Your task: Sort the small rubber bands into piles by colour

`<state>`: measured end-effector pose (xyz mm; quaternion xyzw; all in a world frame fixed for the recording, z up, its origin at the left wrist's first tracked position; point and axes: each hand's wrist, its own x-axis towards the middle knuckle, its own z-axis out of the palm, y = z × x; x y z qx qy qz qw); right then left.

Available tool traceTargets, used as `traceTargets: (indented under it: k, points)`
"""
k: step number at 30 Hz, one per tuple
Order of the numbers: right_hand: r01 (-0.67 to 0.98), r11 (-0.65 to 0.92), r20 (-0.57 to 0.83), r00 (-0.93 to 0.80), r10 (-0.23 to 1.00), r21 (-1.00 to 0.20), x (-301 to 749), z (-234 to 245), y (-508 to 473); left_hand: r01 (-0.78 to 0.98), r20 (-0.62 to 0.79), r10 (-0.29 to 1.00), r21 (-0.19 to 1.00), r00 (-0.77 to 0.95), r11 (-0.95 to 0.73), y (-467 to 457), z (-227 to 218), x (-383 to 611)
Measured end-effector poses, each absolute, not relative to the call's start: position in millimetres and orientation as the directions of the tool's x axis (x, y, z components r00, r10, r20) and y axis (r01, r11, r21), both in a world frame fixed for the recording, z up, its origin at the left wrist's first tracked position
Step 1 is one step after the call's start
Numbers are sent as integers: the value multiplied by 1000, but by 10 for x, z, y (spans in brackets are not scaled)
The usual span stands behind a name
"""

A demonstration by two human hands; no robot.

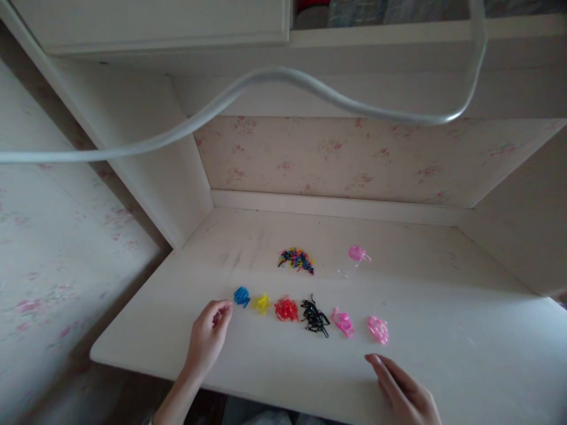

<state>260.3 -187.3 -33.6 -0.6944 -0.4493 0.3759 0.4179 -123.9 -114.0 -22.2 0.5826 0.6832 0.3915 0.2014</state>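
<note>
A row of small piles of what look like little rubber bands lies across the white desk: a blue pile [241,296], a yellow pile [261,304], a red pile [286,309], a black pile [315,317] and two pink piles, one pink pile [343,323] beside the other pink pile [378,329]. My left hand [209,332] is just left of the blue pile, thumb and forefinger pinched together; anything between them is too small to make out. Below the rightmost pink pile, my right hand [402,386] has its fingertips pressed together, their contents hidden.
Behind the row lies a mixed-colour heap [296,260]. To its right is a small clear container with a pink part [357,254]. A pale cable [274,74] crosses the upper view, in front of the overhead cabinet [168,26]. Side panels and a papered wall bound the desk [248,360].
</note>
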Motion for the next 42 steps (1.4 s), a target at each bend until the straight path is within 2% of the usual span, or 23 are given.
traceTargets:
  k: [3,5,8,11,15,24,31,42]
  points:
    - [427,-254,-54,426,903,-868,2802,-400,-1879,671,195,952,742,-237,15,-1080,-99,-1091]
    - [497,-256,-11,444,896,-829,2823,-399,-1837,713,214,966,699,-147,-46,-1008,27,-914]
    - [581,-221,38,399,916,-783,2757,-390,-1788,778,195,980,608,45,-157,-835,210,-589]
    - [647,-135,101,314,944,-751,2688,-404,-1796,870,107,984,461,140,-174,-582,286,-298]
    - [664,-24,201,260,944,-748,2656,-419,-1838,923,34,988,354,148,-151,-215,218,-51]
    - [721,13,249,222,943,-693,2621,-396,-1834,979,-5,998,192,67,-65,137,128,188]
    - [753,11,258,211,943,-657,2605,-405,-1855,981,7,998,186,64,-64,114,123,179]
    - [745,-3,225,206,952,-667,2638,-441,-1855,941,131,991,329,32,-74,-572,274,-465]
